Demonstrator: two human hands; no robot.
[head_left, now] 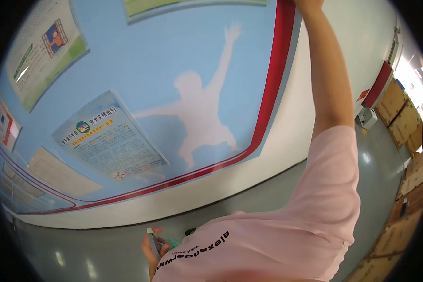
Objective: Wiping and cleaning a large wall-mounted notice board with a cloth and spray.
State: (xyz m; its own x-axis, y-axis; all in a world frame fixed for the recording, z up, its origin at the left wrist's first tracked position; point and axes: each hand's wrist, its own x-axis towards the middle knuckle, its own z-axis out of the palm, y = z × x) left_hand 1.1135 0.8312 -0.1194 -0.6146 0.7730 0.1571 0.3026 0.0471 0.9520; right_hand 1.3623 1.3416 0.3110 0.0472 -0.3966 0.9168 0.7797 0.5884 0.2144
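My left hand [149, 251] is low by my pink-sleeved body, its fingers closed round a slim grey object [153, 238] with a pale end. A green translucent thing [173, 244] shows just behind it, partly hidden. My right arm is stretched up beside a blue wall board [160, 56] with a red border; my right hand [309, 4] is cut off by the top edge, its fingers out of frame. The board bears posters in clear sleeves [109, 137] and a pale figure silhouette with raised arm.
A white wall [296, 117] surrounds the board and meets a grey floor [103, 249] along a dark line. At the right stand stacked cardboard boxes [399, 113], with more along the floor [395, 239], beside a red panel [378, 84] on the wall and a bright area at top right.
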